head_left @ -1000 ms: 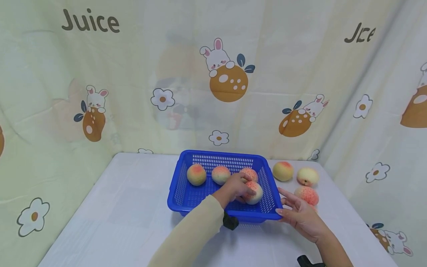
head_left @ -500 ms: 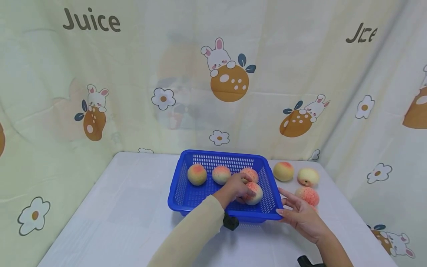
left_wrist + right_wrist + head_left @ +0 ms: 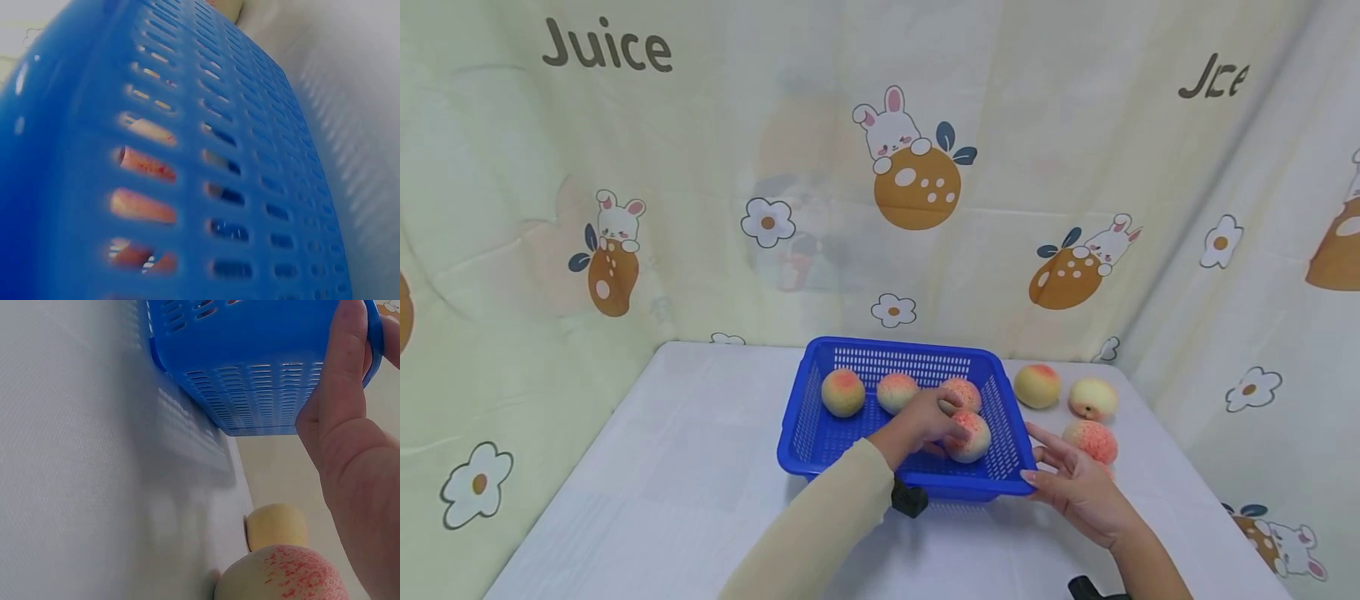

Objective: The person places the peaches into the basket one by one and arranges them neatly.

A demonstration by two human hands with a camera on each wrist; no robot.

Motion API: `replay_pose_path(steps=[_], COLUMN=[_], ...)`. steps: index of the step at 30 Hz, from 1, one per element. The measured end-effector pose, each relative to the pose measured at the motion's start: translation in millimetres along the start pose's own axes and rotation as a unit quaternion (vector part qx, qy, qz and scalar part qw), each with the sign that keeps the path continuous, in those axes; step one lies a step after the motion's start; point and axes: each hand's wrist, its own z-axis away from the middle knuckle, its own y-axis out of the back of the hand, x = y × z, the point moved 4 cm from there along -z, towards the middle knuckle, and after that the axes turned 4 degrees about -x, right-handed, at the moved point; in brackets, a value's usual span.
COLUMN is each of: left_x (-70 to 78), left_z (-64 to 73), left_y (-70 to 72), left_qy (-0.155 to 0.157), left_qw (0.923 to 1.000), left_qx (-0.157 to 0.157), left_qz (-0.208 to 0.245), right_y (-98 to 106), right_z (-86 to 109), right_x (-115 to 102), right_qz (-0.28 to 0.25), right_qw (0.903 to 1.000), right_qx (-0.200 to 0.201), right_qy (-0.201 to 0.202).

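In the head view, a blue slotted plastic basket (image 3: 850, 454) stands on the white table with several peaches inside. My left hand (image 3: 928, 421) reaches over the front rim, its fingers loosely bent at the left side of the front-right peach (image 3: 973, 437). Behind that one lies another peach (image 3: 964, 393), partly covered by the hand. My right hand (image 3: 1078, 492) pinches the right front corner of the rim; the right wrist view shows thumb and fingers on either side of the rim. The left wrist view shows mostly the basket's slotted wall (image 3: 194, 150), hiding the left hand's grip.
Farther left in the basket are a yellowish peach (image 3: 842, 393) and a pink-topped peach (image 3: 897, 393). To the right of the basket, more lie on the table (image 3: 700, 467): a red-tinged peach (image 3: 1037, 386), a pale peach (image 3: 1092, 398) and a speckled peach (image 3: 1092, 442). A printed curtain (image 3: 820, 167) hangs behind.
My left hand has drawn back slightly to the left, its fingers covering less of the front-right peach, which stays in the basket. The right hand keeps its hold on the rim.
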Motion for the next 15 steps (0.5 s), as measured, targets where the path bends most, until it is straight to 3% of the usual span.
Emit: replay_pose_path(steps=[10,15], left_x=[-0.9,3.4], left_z=[9.8,20.7], left_y=[22.4,31.9], left_qy=[-0.020,-0.037], left_qw=[0.9983,0.9976], left_qx=[-0.028,-0.035], left_qz=[0.047,0.046], right_y=[0,0], right_z=[0.7,0.3], right_x=[2,3], right_qz=[0.000,0.000], right_qw=[1.0000,1.0000], right_qx=[0.004,0.007], right_qy=[0.004,0.006])
